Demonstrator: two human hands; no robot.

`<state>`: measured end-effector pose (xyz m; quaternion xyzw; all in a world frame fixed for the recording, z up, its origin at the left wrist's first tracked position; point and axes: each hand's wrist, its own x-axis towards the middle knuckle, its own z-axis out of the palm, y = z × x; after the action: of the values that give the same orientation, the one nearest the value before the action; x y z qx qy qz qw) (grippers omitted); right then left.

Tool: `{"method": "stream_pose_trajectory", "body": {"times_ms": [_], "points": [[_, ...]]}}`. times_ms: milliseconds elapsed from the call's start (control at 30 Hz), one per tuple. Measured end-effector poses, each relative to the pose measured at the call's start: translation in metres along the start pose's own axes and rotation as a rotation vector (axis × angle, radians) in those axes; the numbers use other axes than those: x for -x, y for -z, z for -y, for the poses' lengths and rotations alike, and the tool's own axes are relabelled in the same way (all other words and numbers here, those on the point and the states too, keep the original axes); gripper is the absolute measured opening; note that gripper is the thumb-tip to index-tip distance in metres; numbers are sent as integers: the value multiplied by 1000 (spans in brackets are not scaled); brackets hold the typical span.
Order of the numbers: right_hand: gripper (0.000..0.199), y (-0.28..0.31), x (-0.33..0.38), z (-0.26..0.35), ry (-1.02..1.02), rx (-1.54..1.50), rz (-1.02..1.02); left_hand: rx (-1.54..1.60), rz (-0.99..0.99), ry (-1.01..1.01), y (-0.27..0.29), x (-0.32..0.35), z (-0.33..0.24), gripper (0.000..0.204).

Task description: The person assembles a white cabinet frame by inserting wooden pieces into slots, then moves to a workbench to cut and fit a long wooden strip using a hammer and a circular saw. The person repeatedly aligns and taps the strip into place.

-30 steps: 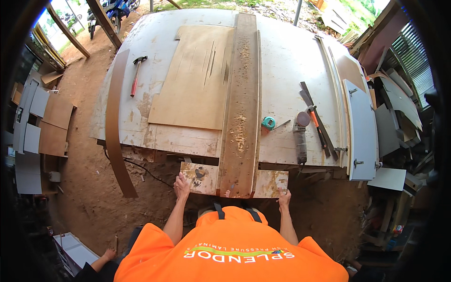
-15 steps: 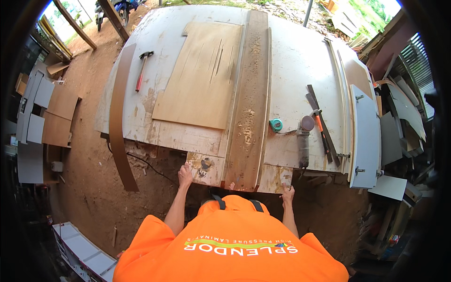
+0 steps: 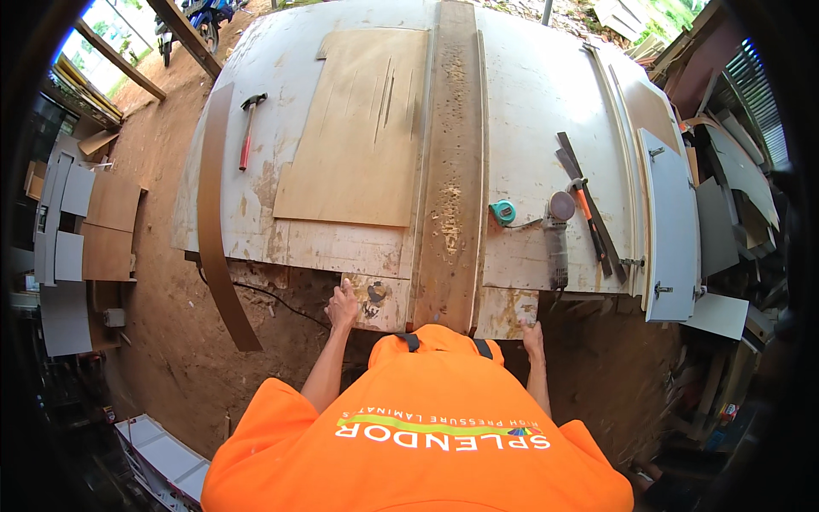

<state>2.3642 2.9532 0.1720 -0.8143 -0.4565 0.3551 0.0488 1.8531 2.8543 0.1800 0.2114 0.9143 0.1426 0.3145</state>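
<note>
Between both hands' fingers (image 3: pixel 344 300) lies the long plank (image 3: pixel 452 179).

A long brown plank (image 3: pixel 452 171) is lying flat down the middle of the frame, running from the top edge to the near edge of the workbench (image 3: pixel 546 94). Its upper face is looking rough, with pale scrapes and chips scattered along it. Its near end is sitting on a short pale board (image 3: pixel 380 300) that is sticking out from the bench at lower centre, stained and patchy. The left hand (image 3: pixel 343 305) is resting on that board's left corner; the right hand (image 3: pixel 533 337) is touching its right corner.
</note>
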Motion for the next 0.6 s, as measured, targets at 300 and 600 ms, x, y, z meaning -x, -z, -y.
{"method": "stream_pose_trajectory", "body": {"times_ms": [300,600], "points": [[29,-21,-15,142,539,-211,-406,451,143,-28,-2,-62,8,64],[49,-92,-9,221,644,-170,-233,661,212,65,-17,-89,30,70]]}}
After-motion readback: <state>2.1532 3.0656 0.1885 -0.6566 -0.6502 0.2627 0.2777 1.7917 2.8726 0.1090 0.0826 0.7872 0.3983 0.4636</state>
